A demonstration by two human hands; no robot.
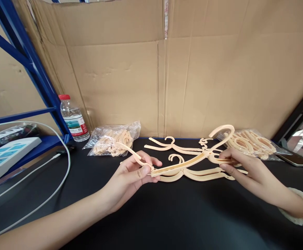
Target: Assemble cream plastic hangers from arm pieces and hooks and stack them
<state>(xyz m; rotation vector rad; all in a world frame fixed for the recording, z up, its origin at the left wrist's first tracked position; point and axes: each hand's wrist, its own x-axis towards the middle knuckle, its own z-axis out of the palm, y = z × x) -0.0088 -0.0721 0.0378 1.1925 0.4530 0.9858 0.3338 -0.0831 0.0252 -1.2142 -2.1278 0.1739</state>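
Observation:
A cream plastic clothes hanger (182, 166) is held in the air between my two hands, its large hook (228, 133) pointing up and right. My left hand (133, 173) pinches the hanger's left end, where a thin curved piece (130, 149) sticks out up and left; whether it is joined there I cannot tell. My right hand (250, 173) closes on the hanger's right arm, partly hiding it. Behind and below lie more cream hangers (200, 175) on the black table, with another group (161, 146) farther back. Small hook pieces (204, 142) lie by that group.
Clear bags of cream parts lie at back left (112, 140) and back right (255, 142). A water bottle (74, 121) stands by the blue rack (34, 73). A phone (297, 159) lies at right. A white cable (69, 159) loops at left. Cardboard (120, 76) walls the back.

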